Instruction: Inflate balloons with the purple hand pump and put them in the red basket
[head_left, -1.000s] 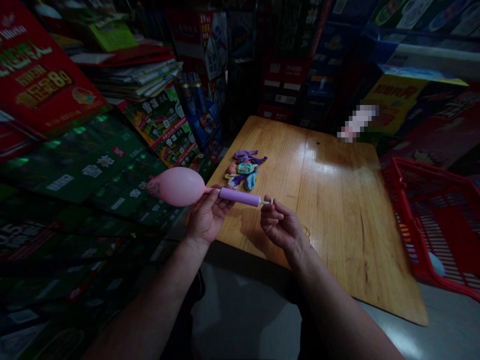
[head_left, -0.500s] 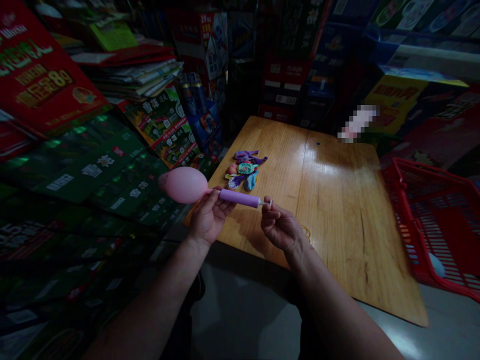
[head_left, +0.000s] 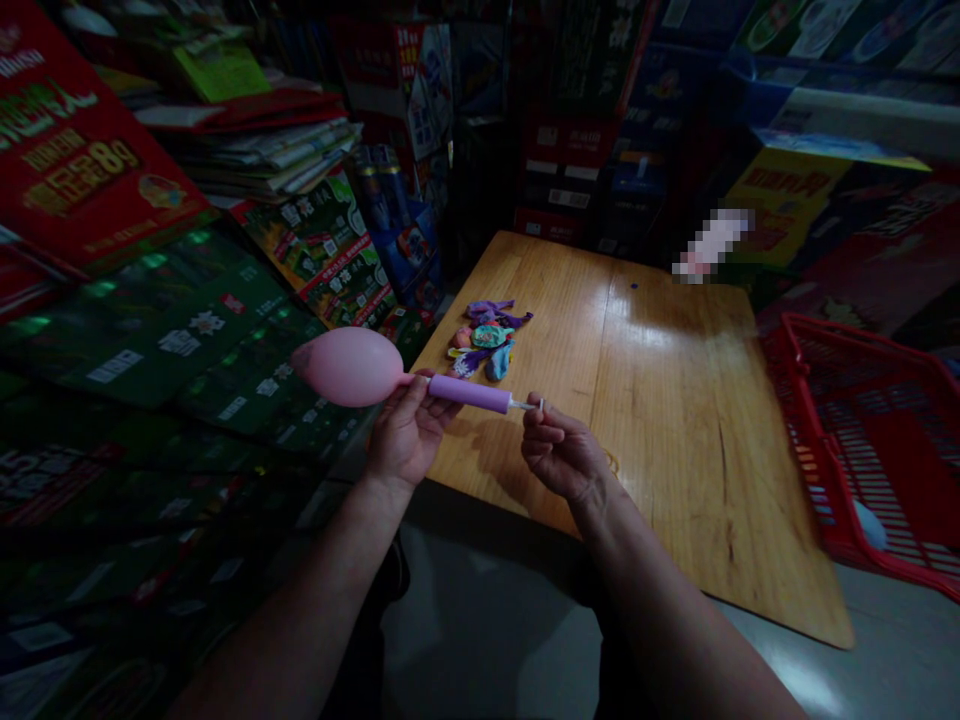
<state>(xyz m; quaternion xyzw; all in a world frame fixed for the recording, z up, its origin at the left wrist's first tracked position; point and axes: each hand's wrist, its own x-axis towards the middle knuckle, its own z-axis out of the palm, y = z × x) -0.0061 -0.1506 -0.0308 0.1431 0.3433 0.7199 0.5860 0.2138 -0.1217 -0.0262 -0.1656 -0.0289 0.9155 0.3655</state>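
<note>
**Pink balloon on a little pump**

The left hand (head_left: 409, 435) is closed around the left end of a purple pump (head_left: 469, 393). This is just where the neck of a pink balloon (head_left: 349, 366) sits on the pump's tip. The thumb and fingers squeeze that spot.

The balloon is partly full and shaped like an egg. It sticks out to the left, past the edge of the wooden table (head_left: 675, 400) and over the dark boxes (head_left: 172, 330).

The right hand (head_left: 559, 455) has its fingers curled close together. They pinch the small white handle (head_left: 534, 405) at the right end of the pump. The handle looks pushed almost all the way in, and only a short bit of rod shows.

A small pile of flat balloons (head_left: 487, 338) lies on the table just past the pump. A red basket (head_left: 862, 440) stands on the floor to the right of the table.

Some things could go wrong from here:
- **The neck slips off.** If the left hand lets go a little, the air would rush out. The balloon could then shoot off among the boxes.
- **The pump bends or twists.** A crooked pull on the handle could bend the thin rod. It could also twist the pump out of the left hand.
- **The balloon pops.** Too much air could pop it, and so could a bump on a box corner.

The room is dim, so a loose neck would be hard to spot.
</note>
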